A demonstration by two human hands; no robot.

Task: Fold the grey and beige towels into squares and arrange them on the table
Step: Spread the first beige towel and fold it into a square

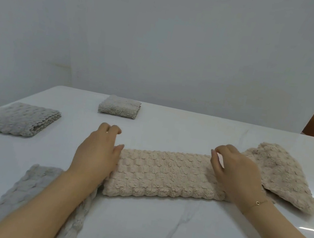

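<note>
1. Centrally, a beige towel lies as a long folded strip on the white surface, running left to right.
2. The left hand rests on the strip's left end, fingers curled at its far corner (whether they pinch cloth I cannot tell).
3. The right hand sits on the strip's right end, fingertips bent down onto its far edge.
4. A second beige towel lies loose just right of that hand.
5. Far left sit two folded grey towels; another grey towel lies under the left forearm.
6. A thin bracelet circles the right wrist.
</note>
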